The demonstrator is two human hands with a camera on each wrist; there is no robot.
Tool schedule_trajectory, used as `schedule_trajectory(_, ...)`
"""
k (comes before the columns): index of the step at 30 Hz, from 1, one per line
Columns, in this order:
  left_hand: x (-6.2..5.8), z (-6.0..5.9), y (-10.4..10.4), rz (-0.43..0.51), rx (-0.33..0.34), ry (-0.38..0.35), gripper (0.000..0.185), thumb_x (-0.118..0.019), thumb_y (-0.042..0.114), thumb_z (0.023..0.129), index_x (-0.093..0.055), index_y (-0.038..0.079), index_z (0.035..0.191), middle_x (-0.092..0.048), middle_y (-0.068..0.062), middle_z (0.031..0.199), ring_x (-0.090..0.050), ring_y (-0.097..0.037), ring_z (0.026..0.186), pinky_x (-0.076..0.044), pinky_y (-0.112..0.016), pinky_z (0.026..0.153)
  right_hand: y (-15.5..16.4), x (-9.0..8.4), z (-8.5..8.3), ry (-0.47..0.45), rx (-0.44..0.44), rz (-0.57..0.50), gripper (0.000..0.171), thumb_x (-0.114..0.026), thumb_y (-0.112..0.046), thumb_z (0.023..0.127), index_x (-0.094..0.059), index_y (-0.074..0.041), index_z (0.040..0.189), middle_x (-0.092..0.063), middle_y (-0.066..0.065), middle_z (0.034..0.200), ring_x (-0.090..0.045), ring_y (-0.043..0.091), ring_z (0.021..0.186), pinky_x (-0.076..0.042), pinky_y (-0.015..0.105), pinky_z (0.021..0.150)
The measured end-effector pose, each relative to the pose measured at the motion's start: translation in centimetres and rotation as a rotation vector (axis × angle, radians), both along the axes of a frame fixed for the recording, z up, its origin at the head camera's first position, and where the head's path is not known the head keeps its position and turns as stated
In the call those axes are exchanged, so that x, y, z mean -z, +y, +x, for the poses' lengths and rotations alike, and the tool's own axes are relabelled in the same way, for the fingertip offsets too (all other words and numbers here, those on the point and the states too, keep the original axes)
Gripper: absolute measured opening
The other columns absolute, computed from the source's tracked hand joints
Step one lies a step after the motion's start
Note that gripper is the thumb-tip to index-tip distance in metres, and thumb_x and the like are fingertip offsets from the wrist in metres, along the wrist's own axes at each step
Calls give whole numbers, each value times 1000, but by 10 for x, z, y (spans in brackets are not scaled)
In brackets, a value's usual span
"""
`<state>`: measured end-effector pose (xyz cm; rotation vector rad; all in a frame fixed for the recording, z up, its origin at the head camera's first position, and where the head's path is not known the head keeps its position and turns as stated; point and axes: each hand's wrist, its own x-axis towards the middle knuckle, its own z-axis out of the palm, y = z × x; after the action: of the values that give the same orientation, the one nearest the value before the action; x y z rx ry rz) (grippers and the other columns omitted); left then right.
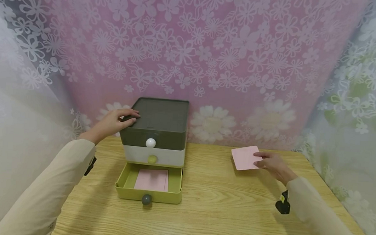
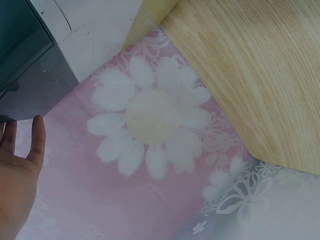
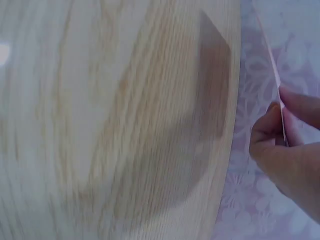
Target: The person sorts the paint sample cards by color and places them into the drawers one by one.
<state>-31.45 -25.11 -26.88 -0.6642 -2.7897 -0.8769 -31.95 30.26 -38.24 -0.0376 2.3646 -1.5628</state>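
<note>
Fingers [image 1: 262, 160] of my right hand [image 1: 276, 167] pinch a thin pink card [image 1: 244, 157] by its near edge; light, bendy. My left hand [image 1: 111, 124] rests open on the drawer box [image 1: 157, 130].

The right-wrist view is blurred: the tabletop [image 3: 125, 120] grain smears, and the pink card [image 3: 278, 85] shows only as a thin edge, its lower part hidden among the fingers [image 3: 272, 125]. In the left-wrist view the left hand [image 2: 17, 175] is cut off by the frame's left and bottom edges, and the drawer unit [image 2: 22, 40] shows only a corner.
</note>
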Motion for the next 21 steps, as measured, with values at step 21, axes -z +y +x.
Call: schedule_trajectory(21,1,-1,0,5,8,-1,35,-48,31,95,-58,13,123,-45,-9,139,-31,-32,134,-35,-55,97,-117,2,43,-76,-487,-257,44,-64,-6,84,-47,4,124,-32,19,139,-49,16,107,-47,27,81)
